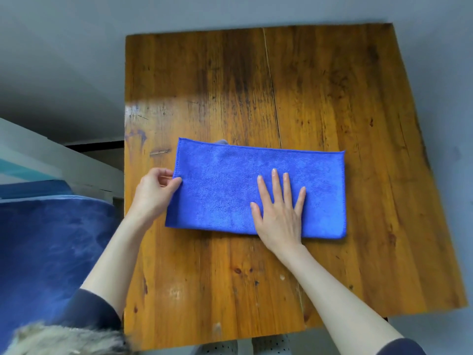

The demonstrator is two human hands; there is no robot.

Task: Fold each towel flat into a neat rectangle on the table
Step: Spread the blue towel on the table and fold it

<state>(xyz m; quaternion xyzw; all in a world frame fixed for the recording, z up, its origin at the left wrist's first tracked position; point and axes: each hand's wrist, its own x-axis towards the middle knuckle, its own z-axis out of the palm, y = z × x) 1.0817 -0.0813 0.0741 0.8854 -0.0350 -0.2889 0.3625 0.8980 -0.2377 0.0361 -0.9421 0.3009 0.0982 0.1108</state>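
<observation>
A blue towel point(220, 180) lies folded in a long rectangle across the middle of the wooden table point(320, 85). My right hand point(280, 211) rests flat on its right half, fingers straight and spread, palm down. My left hand point(156, 192) is at the towel's left short edge and pinches that edge between thumb and fingertips. A small grey bit of cloth point(222, 142) peeks out behind the towel's far edge.
The table's left edge runs close beside my left hand. A dark blue cushioned seat point(51, 252) and a white ledge point(51, 155) stand to the left of the table. Grey floor surrounds the table. Bare wood stretches beyond the towel and in front of it.
</observation>
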